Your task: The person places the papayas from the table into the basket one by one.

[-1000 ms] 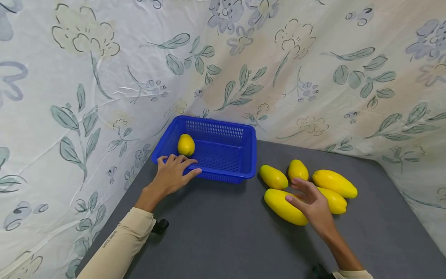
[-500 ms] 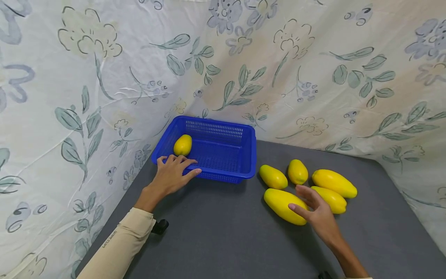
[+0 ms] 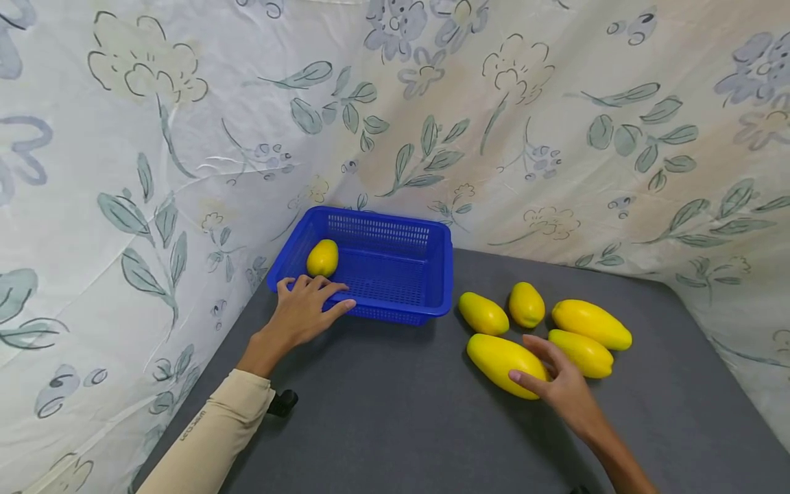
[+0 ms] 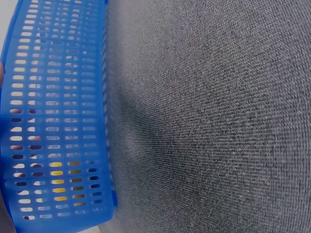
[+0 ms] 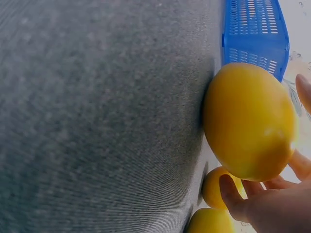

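Note:
My left hand (image 3: 302, 309) holds the near rim of a blue plastic basket (image 3: 404, 305), fingers over the edge and thumb on the outer side. The left wrist view shows the perforated basket wall (image 4: 58, 107) close up, with fingers faintly visible through its slots. Inside at the left lies a yellow fruit (image 3: 323, 258). My right hand (image 3: 564, 384) is spread at the near right end of a long yellow papaya (image 3: 503, 363) on the table. In the right wrist view the fingers curve below this papaya (image 5: 248, 121), while the thumb (image 5: 303, 92) stands apart from it.
Several other yellow fruits lie close by: one at the left (image 3: 483, 313), one at the back (image 3: 527, 305), and two to the right, a long one (image 3: 592, 324) and a shorter one (image 3: 582, 353). A floral cloth (image 3: 432, 137) hangs behind the grey table (image 3: 395, 405).
The yellow fruit in the basket has rolled slightly left and settled. My right hand has drawn back, then come down around the end of the long papaya. The left hand has stayed put.

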`<state>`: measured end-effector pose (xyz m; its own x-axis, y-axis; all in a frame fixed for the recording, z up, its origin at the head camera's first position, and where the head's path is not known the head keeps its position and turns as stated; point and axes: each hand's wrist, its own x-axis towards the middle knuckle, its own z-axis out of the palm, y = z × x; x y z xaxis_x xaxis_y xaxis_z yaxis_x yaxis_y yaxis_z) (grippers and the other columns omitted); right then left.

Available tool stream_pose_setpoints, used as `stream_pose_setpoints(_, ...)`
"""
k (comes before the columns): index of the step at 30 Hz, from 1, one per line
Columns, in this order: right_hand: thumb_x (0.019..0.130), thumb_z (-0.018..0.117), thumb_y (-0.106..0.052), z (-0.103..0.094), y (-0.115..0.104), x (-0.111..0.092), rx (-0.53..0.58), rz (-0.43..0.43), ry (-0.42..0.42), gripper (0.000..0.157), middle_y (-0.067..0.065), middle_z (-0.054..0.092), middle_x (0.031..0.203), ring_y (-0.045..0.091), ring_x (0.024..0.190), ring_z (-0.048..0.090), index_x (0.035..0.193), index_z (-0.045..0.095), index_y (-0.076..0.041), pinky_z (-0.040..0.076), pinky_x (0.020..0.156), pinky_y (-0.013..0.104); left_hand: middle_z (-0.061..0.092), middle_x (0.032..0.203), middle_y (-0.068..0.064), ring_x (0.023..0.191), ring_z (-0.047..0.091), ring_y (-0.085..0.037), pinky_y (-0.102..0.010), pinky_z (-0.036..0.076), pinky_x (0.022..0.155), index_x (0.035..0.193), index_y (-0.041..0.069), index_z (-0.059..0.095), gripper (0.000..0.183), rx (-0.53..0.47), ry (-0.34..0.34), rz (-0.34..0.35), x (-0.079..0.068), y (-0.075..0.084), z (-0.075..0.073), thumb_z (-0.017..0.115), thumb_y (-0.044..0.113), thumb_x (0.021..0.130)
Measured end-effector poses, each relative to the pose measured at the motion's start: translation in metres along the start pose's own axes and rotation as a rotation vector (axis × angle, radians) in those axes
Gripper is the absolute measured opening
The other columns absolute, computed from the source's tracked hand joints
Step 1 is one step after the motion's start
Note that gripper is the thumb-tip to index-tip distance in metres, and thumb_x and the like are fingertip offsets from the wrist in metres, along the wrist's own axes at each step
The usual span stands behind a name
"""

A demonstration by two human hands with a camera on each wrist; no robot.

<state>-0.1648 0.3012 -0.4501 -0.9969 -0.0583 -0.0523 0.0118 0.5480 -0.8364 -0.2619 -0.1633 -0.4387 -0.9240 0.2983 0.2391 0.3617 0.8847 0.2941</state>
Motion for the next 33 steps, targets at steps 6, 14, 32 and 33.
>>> stream_pose_setpoints(6, 0.096, 0.079, -0.045, 0.003, 0.004, 0.001, -0.035, 0.031, -0.053, 0.091, 0.017, 0.036, 0.166, 0.037, 0.138, 0.048, 0.166, 0.031, -0.011, 0.053, 0.093, 0.03, 0.066, 0.137, -0.013, 0.128, 0.052, -0.045, -0.075, 0.02, 0.113, 0.143, 0.023, 0.068, 0.055, -0.001, 0.002, 0.004, 0.0, -0.001, 0.0, 0.055, 0.06, 0.105)
stream_pose_setpoints(14, 0.092, 0.082, -0.051, 0.009, 0.008, -0.001, -0.142, 0.068, -0.047, 0.097, 0.019, 0.039, 0.162, 0.036, 0.129, 0.049, 0.166, 0.03, -0.017, 0.045, 0.099, 0.05, 0.065, 0.138, -0.014, 0.127, 0.052, -0.045, -0.074, 0.02, 0.112, 0.142, 0.023, 0.068, 0.054, -0.001, -0.006, 0.007, 0.001, -0.002, -0.001, 0.054, 0.06, 0.105)
stream_pose_setpoints(32, 0.092, 0.081, -0.052, 0.005, 0.012, 0.001, -0.142, 0.07, -0.034, 0.096, 0.019, 0.039, 0.162, 0.036, 0.127, 0.052, 0.166, 0.031, -0.017, 0.047, 0.096, 0.047, 0.065, 0.139, -0.012, 0.129, 0.051, -0.043, -0.074, 0.019, 0.113, 0.143, 0.024, 0.068, 0.056, 0.003, -0.009, -0.001, 0.003, -0.001, 0.0, 0.053, 0.063, 0.105)
stream_pose_setpoints(33, 0.092, 0.081, -0.052, 0.004, 0.013, 0.001, -0.141, 0.073, -0.033, 0.096, 0.019, 0.038, 0.163, 0.036, 0.127, 0.052, 0.166, 0.031, -0.017, 0.047, 0.096, 0.047, 0.065, 0.139, -0.012, 0.129, 0.051, -0.043, -0.074, 0.019, 0.113, 0.143, 0.024, 0.068, 0.056, 0.005, -0.008, -0.002, 0.003, 0.0, 0.0, 0.053, 0.063, 0.105)
